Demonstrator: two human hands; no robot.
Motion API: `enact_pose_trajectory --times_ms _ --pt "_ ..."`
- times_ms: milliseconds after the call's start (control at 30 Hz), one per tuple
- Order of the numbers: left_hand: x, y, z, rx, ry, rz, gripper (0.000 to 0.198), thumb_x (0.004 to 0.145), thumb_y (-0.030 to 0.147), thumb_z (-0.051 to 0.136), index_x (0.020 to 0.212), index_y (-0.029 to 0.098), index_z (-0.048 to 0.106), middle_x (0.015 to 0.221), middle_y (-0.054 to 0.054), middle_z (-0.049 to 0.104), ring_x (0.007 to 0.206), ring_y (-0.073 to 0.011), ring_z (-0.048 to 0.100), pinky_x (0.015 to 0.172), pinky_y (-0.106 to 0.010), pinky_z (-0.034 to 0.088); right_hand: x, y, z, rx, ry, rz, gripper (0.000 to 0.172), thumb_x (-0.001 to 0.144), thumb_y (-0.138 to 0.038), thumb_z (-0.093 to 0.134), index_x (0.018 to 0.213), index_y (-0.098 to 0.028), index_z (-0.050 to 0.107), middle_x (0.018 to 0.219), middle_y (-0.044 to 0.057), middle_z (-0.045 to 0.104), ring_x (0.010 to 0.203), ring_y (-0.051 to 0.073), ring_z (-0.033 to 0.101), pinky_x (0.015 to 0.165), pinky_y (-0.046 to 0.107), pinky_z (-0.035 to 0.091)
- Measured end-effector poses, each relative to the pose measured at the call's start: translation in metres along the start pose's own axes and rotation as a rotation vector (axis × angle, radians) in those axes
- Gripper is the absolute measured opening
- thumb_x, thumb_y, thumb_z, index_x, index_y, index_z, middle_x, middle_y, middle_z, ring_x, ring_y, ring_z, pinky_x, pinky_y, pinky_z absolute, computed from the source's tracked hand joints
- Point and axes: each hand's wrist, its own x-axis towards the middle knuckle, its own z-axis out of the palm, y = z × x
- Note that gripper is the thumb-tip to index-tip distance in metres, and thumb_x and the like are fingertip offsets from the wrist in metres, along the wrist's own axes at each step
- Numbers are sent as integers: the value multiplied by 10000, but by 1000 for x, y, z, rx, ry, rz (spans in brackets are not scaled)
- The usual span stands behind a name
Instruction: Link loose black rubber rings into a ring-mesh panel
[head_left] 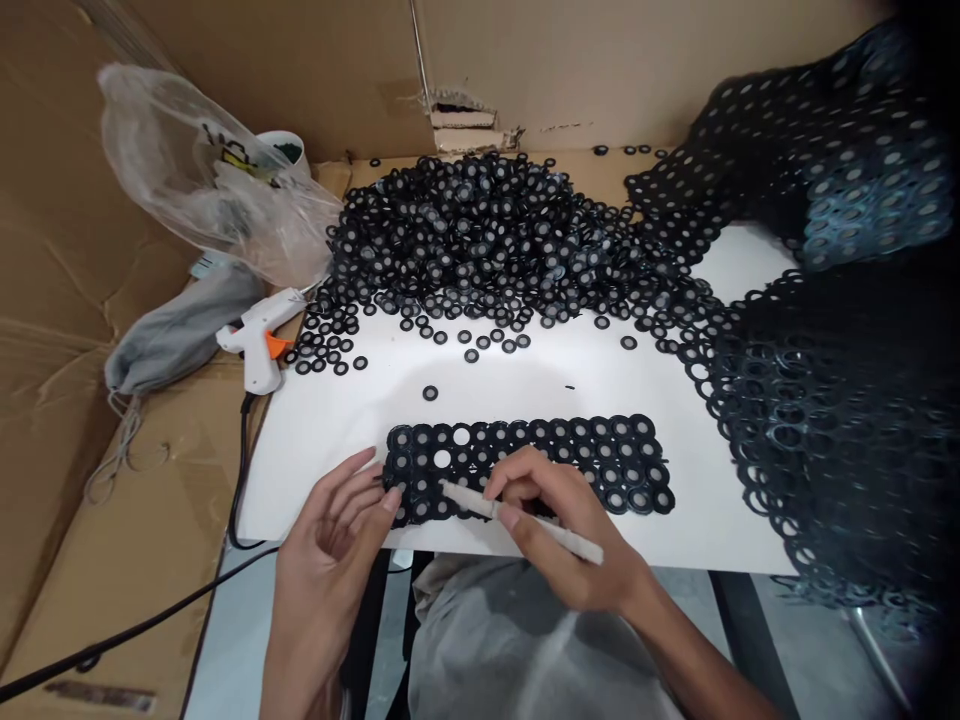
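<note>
A rectangular panel of joined black rings [560, 432] lies on the white board [337, 420] near its front edge. Most rings have greyish centres, while two show bright white ones. Between the thumb and fingers of my right hand [570, 530] is a thin whitish stick [551, 528], its tip over the panel's left part. My left hand [337, 540] rests at the panel's left end, fingers curled and thumb touching its lower left corner; whether a ring is pinched there cannot be made out.
Behind the panel rises a big heap of loose black rings [480, 230]. A white glue gun [262, 340] with its cable, a grey pouch [184, 325] and a clear plastic bag [202, 190] lie left. Linked ring sheets [847, 420] cover the right side. Cardboard walls stand behind.
</note>
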Motion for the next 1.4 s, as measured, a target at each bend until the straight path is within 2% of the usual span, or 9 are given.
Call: enact_pose_trajectory --times_ms 133,233,367,500,800,967,1067,1300,1400 --pt "5 4 5 89 -7 -42 572 764 563 971 1169 192 811 1027 -95 849 960 -260 831 846 -311 710 3 -3 -1 -45 -67 63 179 1063 -163 538 1207 -263 574 677 -91 553 544 126 461 568 289 308" --pt "6 6 8 96 26 -45 500 747 541 981 1065 194 812 937 -72 841 858 -226 822 754 -260 695 5 -5 -2 -60 -77 85 193 1053 -142 528 1200 -260 568 683 -89 574 552 127 489 574 287 334" --pt "7 3 8 87 49 -40 456 753 510 988 1027 194 807 918 -64 840 829 -194 815 727 -203 662 5 -5 -3 -83 -94 95 167 1062 -183 529 1207 -259 567 690 -76 599 556 144 523 568 294 368" --pt "6 -1 7 74 75 -46 450 776 489 990 1074 205 809 962 -61 850 832 -170 801 718 -172 639 3 -4 -3 -98 -102 101 159 1083 -210 532 1230 -257 566 726 -56 662 592 162 611 588 293 439" --pt "-1 3 5 88 76 -33 404 766 483 997 1000 208 816 927 -51 829 821 -201 797 741 -234 664 7 -4 -1 -326 -108 109 184 1125 -258 565 1294 -266 636 866 -11 769 692 178 705 660 299 462" --pt "5 -3 5 73 59 -33 414 804 489 971 1041 220 765 1034 -55 812 942 -195 780 793 -209 622 7 -5 0 -137 -72 143 247 1043 -164 585 1253 -270 658 762 -48 739 561 151 610 573 281 389" --pt "6 -3 4 78 -16 -25 415 858 513 929 1099 239 730 1085 -50 798 995 -188 761 833 -205 602 3 -3 -1 -16 -28 156 282 1000 -127 566 1216 -271 676 754 -44 723 606 166 632 590 287 411" --pt "5 2 3 184 -69 31 432 941 579 827 1190 268 661 1005 -30 766 914 -181 724 779 -220 574 -2 2 -2 132 178 153 234 1109 -194 468 1164 -267 683 745 -32 626 647 167 632 620 293 469" --pt "7 6 8 150 -122 32 479 902 564 865 1190 265 626 986 -36 787 875 -195 749 784 -255 606 -1 2 -2 122 140 175 239 1102 -178 462 1159 -268 676 718 -44 581 607 159 575 590 290 432"
